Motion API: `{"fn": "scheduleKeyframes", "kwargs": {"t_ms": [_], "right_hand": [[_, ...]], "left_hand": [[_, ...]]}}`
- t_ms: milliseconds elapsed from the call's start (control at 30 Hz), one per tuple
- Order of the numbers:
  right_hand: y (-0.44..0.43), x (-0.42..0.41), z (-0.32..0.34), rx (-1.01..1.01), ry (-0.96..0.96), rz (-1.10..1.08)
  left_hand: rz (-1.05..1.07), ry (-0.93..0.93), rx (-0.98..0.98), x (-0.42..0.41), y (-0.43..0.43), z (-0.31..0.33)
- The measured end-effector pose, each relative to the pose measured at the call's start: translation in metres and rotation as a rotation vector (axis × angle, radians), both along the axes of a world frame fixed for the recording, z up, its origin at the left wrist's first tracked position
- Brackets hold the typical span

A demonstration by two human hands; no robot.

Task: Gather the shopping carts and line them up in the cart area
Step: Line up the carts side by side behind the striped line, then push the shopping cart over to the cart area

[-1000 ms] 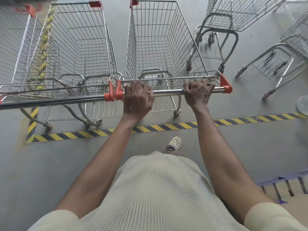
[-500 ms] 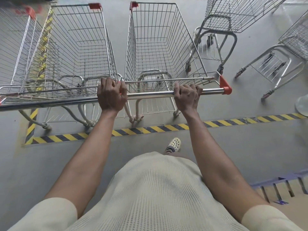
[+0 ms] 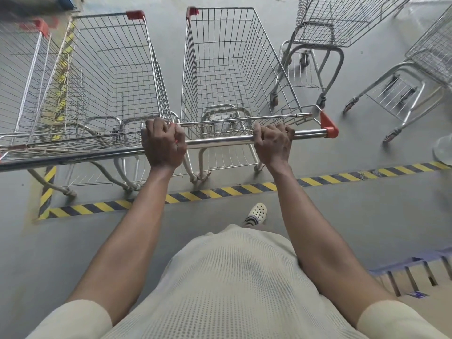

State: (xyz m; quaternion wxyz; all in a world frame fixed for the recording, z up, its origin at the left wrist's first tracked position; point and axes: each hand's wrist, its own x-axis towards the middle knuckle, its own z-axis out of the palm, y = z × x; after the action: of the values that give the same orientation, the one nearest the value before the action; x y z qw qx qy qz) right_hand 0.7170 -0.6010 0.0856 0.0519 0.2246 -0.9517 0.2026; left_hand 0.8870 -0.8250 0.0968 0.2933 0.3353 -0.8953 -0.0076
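I stand behind a wire shopping cart with red corner caps, its chrome handle in front of me. My right hand grips that handle near its right end. My left hand grips the bar where this handle meets the handle of the neighbouring cart, hiding the red end caps. The two carts stand side by side, almost touching, beyond the yellow-black floor tape. A third cart stands further left, partly cut off.
Two loose carts stand askew at the top right and right edge, close to my cart's right side. A purple slatted frame lies at the lower right. My foot in a white clog is just behind the tape.
My left hand slid left along the handle onto the junction with the neighbouring cart's handle. My right hand also shifted a little left. The carts have barely moved.
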Motion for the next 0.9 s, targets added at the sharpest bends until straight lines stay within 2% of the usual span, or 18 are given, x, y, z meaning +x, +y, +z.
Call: {"fn": "scheduleKeyframes", "kwargs": {"t_ms": [167, 367, 567, 900], "right_hand": [[0.004, 0.001, 0.005, -0.041, 0.021, -0.020], [0.009, -0.004, 0.009, -0.144, 0.068, -0.049], [0.016, -0.002, 0.011, -0.162, 0.048, -0.079], [0.056, 0.014, 0.011, -0.195, 0.067, -0.190]], "left_hand": [[-0.222, -0.003, -0.021, -0.007, 0.046, 0.003], [-0.120, -0.114, 0.034, -0.021, 0.056, 0.010], [-0.222, -0.179, 0.059, -0.041, 0.084, 0.015], [-0.300, -0.173, 0.059, -0.057, 0.127, 0.022]]}}
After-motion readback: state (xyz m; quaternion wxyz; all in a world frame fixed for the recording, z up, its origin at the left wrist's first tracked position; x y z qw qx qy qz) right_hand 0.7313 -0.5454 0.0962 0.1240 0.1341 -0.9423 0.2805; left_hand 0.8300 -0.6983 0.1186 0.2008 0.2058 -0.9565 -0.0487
